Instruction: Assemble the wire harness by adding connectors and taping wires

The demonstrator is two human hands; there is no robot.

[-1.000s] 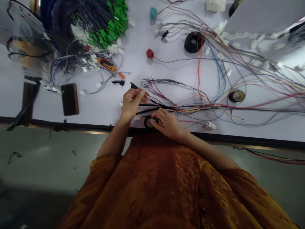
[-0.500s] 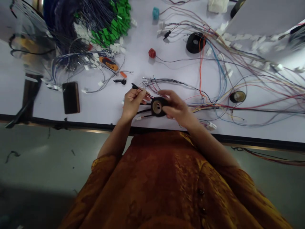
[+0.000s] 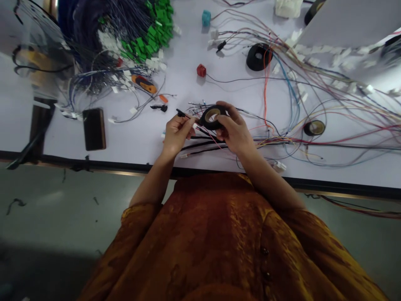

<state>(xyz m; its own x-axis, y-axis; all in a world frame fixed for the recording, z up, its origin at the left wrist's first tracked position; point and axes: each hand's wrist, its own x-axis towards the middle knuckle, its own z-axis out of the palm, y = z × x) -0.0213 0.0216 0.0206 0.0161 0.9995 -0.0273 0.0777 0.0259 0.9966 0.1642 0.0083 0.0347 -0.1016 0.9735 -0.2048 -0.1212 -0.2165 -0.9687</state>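
Note:
My right hand (image 3: 234,127) grips a roll of black tape (image 3: 206,122), with fingers through and around its ring. Close by on the left, my left hand (image 3: 178,133) pinches a thin wire bundle whose black end (image 3: 181,113) sticks out past the fingers. The roll's left edge is beside my left fingertips, and a strip of tape seems to run to the wires there. Under both hands lie black-sleeved wires (image 3: 200,147), one ending in a small white connector. Loose wire ends with metal terminals (image 3: 196,108) lie just behind.
A phone (image 3: 94,129), an orange-and-black cutter (image 3: 144,84) and wires with green connectors (image 3: 150,39) lie to the left. More tape rolls (image 3: 259,57) and long coloured wires (image 3: 344,138) spread over the right. The table's dark front edge (image 3: 328,186) runs before me.
My right hand has raised the tape roll away from me and tilted it, uncovering the black-sleeved wires. My left hand keeps its pinch in nearly the same place.

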